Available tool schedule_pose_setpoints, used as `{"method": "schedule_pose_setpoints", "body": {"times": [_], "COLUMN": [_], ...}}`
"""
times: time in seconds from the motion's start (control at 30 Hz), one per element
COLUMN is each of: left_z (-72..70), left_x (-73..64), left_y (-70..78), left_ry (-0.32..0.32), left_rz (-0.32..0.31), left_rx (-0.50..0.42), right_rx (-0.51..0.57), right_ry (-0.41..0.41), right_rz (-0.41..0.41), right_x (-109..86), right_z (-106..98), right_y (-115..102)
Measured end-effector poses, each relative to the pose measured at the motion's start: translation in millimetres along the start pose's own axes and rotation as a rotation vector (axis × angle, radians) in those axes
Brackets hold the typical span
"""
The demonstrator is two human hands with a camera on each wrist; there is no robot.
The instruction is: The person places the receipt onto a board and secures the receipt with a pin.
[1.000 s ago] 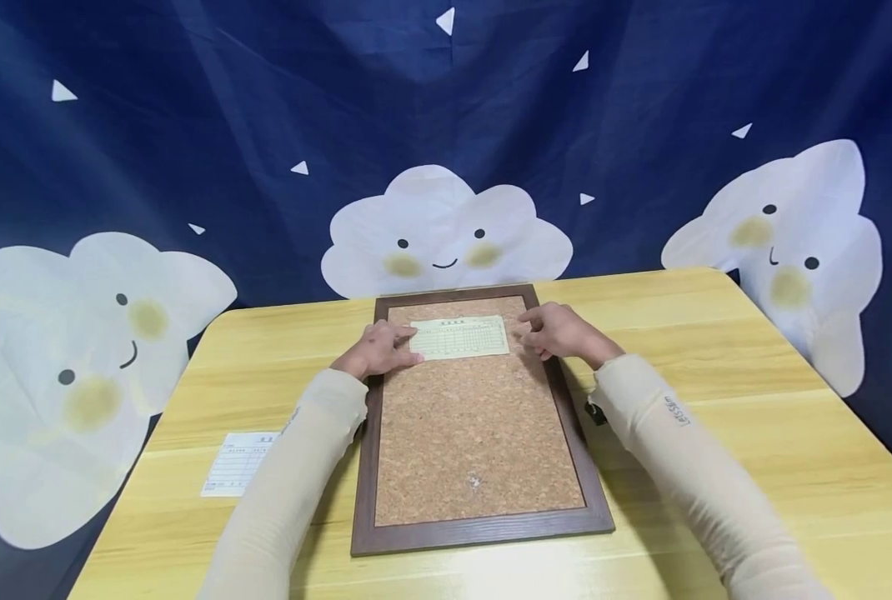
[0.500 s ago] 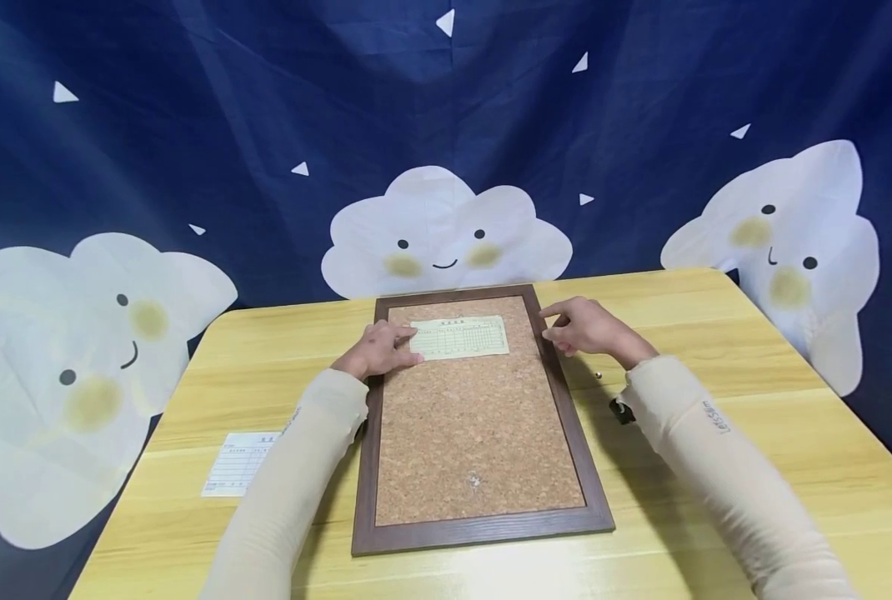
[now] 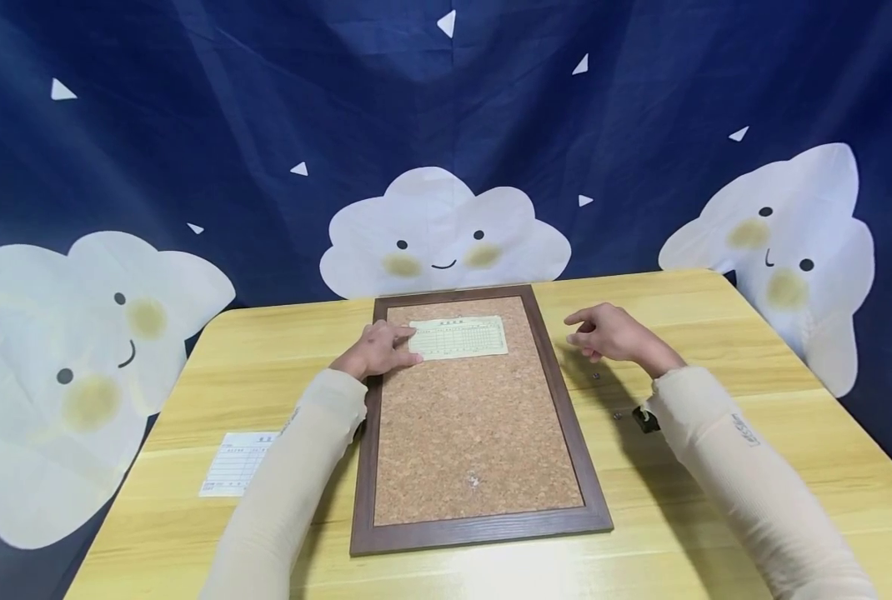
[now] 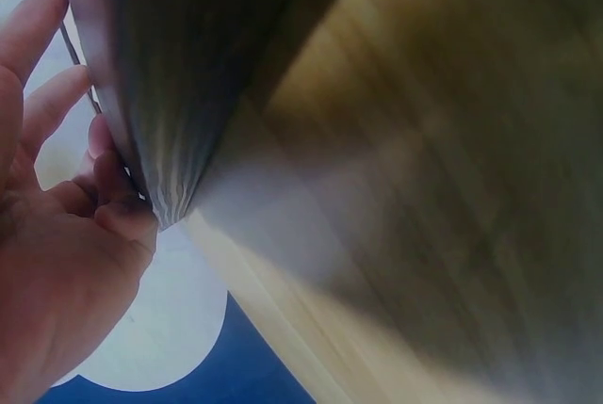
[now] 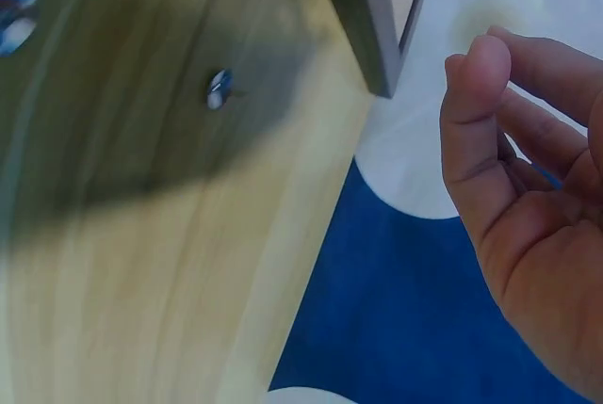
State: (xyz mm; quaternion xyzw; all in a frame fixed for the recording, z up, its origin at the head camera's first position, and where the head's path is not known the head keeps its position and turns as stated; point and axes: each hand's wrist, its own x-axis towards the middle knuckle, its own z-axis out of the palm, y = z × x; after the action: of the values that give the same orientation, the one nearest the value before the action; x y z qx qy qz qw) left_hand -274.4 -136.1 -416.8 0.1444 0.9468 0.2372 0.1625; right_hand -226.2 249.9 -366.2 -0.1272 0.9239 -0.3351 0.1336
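A cork board (image 3: 476, 433) with a dark brown wooden frame lies on the table. On its upper part is a pale yellow-green printed slip (image 3: 461, 337). My left hand (image 3: 377, 348) rests across the board's left edge, with fingertips and thumb on the slip's left end. In the left wrist view its fingers (image 4: 57, 107) lie along the frame's side. My right hand (image 3: 613, 332) hovers over the table to the right of the board, fingers loosely bent, and nothing shows between them. Below it are two small shiny metal pins, one pin (image 5: 219, 89) clearest in the right wrist view.
Another white printed slip (image 3: 236, 463) lies at the table's left, partly behind the left sleeve. A small black object (image 3: 647, 419) shows beside the right sleeve. The wooden table (image 3: 746, 400) ends at a blue cloud-print curtain (image 3: 446, 100).
My right hand has moved right, off the cork board and past its frame, uncovering the small pins on the table. The left hand and the slip have stayed put.
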Motion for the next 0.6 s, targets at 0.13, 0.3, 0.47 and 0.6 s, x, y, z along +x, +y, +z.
{"method": "schedule_pose_setpoints", "body": {"times": [0.13,0.3,0.47,0.6], "left_z": [-0.4,-0.4,-0.3,-0.7], "left_x": [-1.4,-1.8,-1.0,-1.3], "left_y": [0.0,-0.1,-0.5,-0.6], "left_ry": [0.004,0.006,0.003,0.005], "left_rz": [0.002,0.006,-0.003,0.0], "left_rx": [0.004,0.0,-0.002,0.001], "right_rx": [0.011,0.03,0.04,0.039], "right_ry": [-0.003,-0.004,-0.012,-0.007], "right_rz": [0.01,0.02,0.029,0.025], "right_x": [-3.8,-8.0,-13.1,-15.6], "right_z": [-0.7,-1.5,-0.9,-1.0], "right_y": [7.0,13.9,20.7,27.3]}}
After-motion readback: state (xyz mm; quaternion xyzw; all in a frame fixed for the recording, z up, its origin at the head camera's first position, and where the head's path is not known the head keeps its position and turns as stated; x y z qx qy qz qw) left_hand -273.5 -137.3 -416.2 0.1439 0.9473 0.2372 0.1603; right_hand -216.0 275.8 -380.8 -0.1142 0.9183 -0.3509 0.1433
